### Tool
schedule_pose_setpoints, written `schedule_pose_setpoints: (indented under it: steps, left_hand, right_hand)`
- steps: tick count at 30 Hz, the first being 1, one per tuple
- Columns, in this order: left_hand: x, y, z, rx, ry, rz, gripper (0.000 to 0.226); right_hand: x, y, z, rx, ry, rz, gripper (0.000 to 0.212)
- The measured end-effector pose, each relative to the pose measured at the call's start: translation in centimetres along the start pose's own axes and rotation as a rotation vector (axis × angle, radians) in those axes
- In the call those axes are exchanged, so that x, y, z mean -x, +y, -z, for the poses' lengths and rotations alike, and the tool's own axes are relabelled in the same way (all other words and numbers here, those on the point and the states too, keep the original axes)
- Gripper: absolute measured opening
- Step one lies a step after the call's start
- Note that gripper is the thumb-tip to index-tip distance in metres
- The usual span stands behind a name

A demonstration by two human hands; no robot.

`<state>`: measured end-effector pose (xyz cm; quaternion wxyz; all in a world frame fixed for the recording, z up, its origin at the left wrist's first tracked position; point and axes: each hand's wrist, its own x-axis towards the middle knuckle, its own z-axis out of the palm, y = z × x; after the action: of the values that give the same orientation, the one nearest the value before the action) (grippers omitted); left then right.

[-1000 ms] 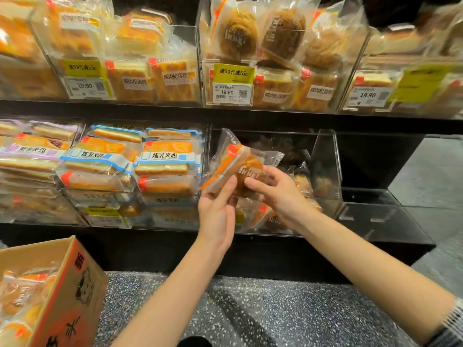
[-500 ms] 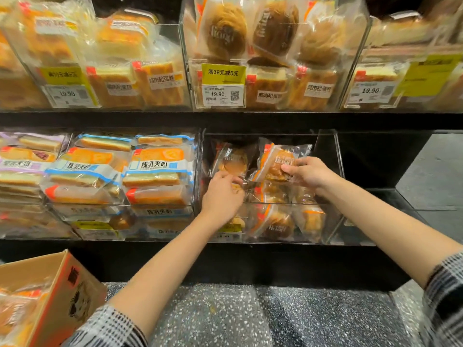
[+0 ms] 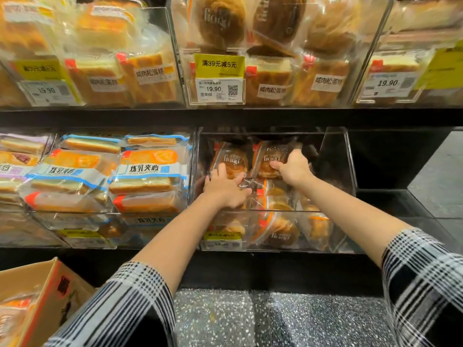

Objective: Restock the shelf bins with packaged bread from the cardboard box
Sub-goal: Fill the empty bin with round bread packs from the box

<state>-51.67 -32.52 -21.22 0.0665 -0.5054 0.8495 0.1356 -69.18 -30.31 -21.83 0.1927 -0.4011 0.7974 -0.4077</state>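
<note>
I see both of my arms, in black-and-white checked sleeves, stretched into the clear bin (image 3: 335,156) on the lower shelf (image 3: 250,256), right of its middle. My left hand (image 3: 224,187) lies flat on the left bread packet (image 3: 230,159), which stands upright against the back of the bin; the fingers (image 3: 221,170) are spread and nearly straight, pressing on the wrapper rather than closing round it. My right hand (image 3: 293,167) has hold of the right bread packet (image 3: 271,156) just beside the first one, thumb on the front of the wrapper and the other fingers curled behind its right edge, so it is pinched between them. Both packets sit side by side at the rear of the bin, touching or very nearly so. Below them, toward the bin's front wall, more wrapped buns (image 3: 280,231) lie heaped, seen through the clear plastic.

To the left on the same shelf, a neighbouring bin is stacked with sandwich bread packs (image 3: 150,169) in blue-and-white wrappers. On the upper shelf, a yellow price tag (image 3: 219,65) hangs at the front of a bin filled with brown buns and sliced cake packs. At the lower left corner of my view, the cardboard box (image 3: 47,296) stands on the speckled floor (image 3: 250,319), with orange-wrapped packets inside it.
</note>
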Motion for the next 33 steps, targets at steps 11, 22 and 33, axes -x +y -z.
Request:
schedule_pose_setpoints:
  steps: [11, 22, 33]
  left_hand:
    - [0.7, -0.8, -0.1, 0.265, 0.277, -0.001, 0.039]
    - [11.3, -4.3, 0.1, 0.419, 0.401, -0.386, 0.03]
    - [25.8, -18.6, -4.2, 0.329, 0.05, -0.239, 0.024]
  right_hand:
    - [2.4, -0.5, 0.4, 0.176, 0.115, -0.013, 0.088]
    - [10.2, -4.3, 0.2, 0.11, -0.057, 0.331, 0.01]
    - [22.7, -10.9, -6.4, 0.323, -0.805, 0.679, 0.013]
